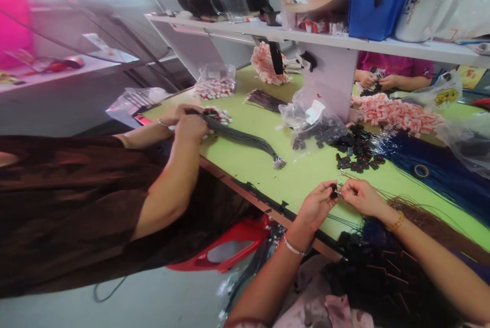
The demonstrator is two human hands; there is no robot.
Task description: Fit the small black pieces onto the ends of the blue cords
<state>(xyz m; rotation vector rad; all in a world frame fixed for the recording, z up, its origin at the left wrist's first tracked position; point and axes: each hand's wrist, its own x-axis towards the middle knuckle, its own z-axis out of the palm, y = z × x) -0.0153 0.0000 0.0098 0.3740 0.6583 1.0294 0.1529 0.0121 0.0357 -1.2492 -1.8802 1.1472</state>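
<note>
My left hand [314, 204] pinches a small black connector housing [334, 191] over the near edge of the green table. Close against it on the right, my right hand [362, 196] is closed on a thin wire, whose pale metal end [338, 192] points at the housing. Whether that end sits inside the housing is too small to tell. Beyond my hands lies a pile of loose black housings [358, 151]. Right of that pile, dark blue wires [421, 151] with silvery ends are spread out. Brown wires [429, 220] lie beside my right forearm.
A co-worker's hands [193, 122] at the left handle a bundle of grey wires [245, 139]. Pink-white connectors [398, 112] are heaped near the shelf support. A shelf [321, 36] with a blue bin [377, 15] overhangs the table. A tape roll [421, 170] lies on the blue wires.
</note>
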